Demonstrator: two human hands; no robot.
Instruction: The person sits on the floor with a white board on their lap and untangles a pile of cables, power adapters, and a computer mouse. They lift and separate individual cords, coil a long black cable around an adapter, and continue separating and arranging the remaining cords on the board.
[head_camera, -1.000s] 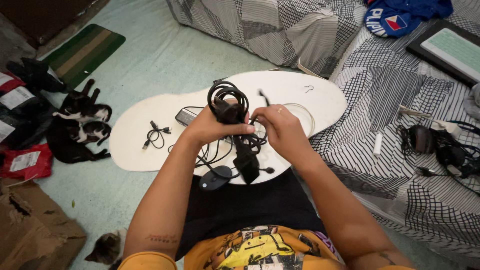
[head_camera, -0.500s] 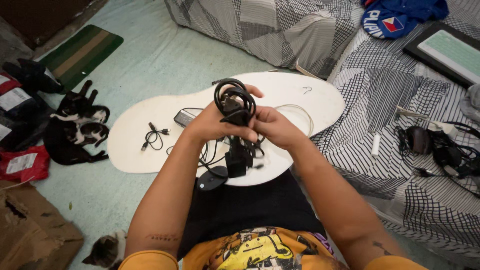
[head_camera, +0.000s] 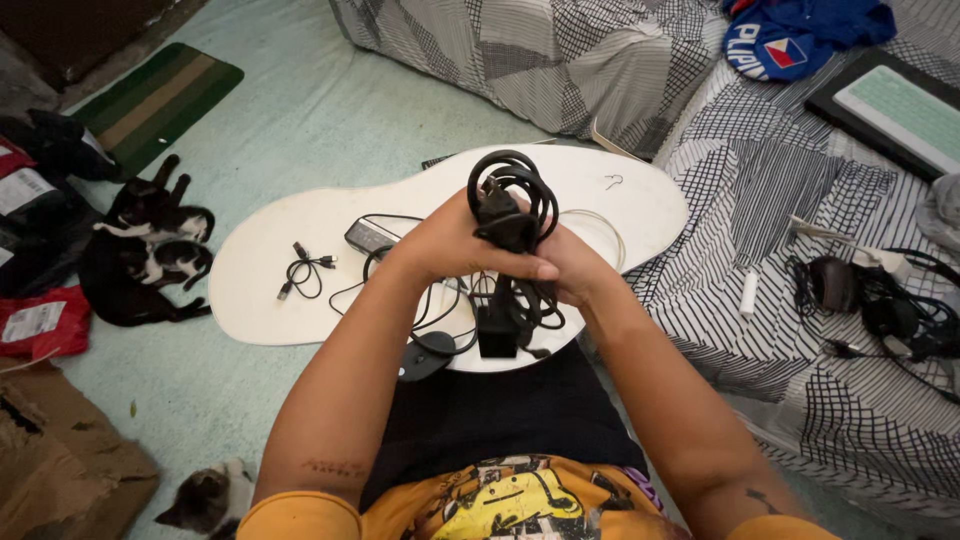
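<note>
Over a white table (head_camera: 300, 250), both hands grip a coiled black cable (head_camera: 512, 200).

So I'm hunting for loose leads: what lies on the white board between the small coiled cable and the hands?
Head view: a flat black adapter with its thin cord lies there.

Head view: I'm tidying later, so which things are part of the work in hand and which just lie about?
In hand: left hand, right hand, coiled black cable, black adapter.
Lying about: small cable, white board, headphones, tablet, cats.
</note>
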